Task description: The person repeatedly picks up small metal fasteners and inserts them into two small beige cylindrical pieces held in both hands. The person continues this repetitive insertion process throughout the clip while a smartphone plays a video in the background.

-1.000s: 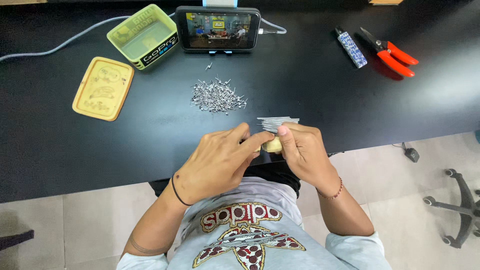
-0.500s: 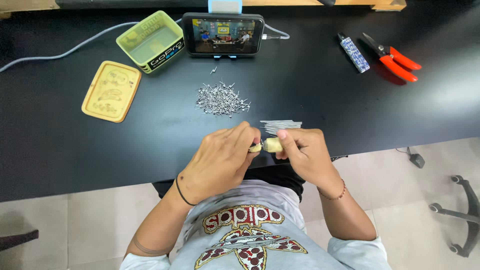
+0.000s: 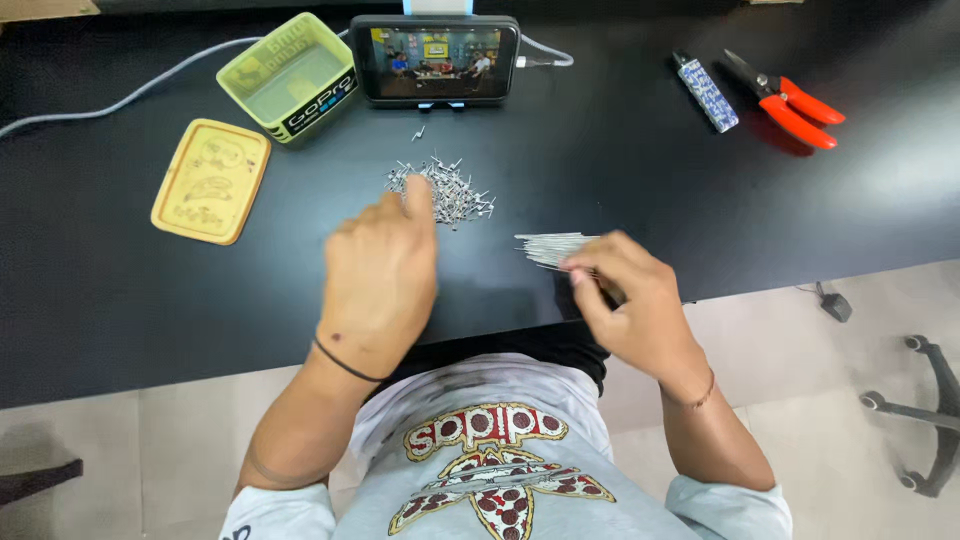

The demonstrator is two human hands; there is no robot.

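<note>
From the head camera I look down on a black table (image 3: pixel 700 200). My left hand (image 3: pixel 380 275) sits left of centre, fingers extended toward the heap of small metal pins (image 3: pixel 440 190) just above it; the index fingertip reaches the heap's lower edge, and the hand holds nothing that I can see. My right hand (image 3: pixel 630 305) is at centre right, fingers pinched on the near end of a bundle of thin metal rods (image 3: pixel 555 247), which fans out to the left over the table edge. The grip is a little blurred, so I cannot tell how many rods it takes.

In the upper middle of the frame a phone (image 3: pixel 435 45) stands on its side, screen lit, with a cable (image 3: pixel 120 95) running off to the left. Just left of it is a green open box (image 3: pixel 290 75), and its yellow lid (image 3: pixel 210 180) lies flat further down left. At upper right lie red-handled cutters (image 3: pixel 790 100) beside a small patterned lighter (image 3: pixel 705 90).
</note>
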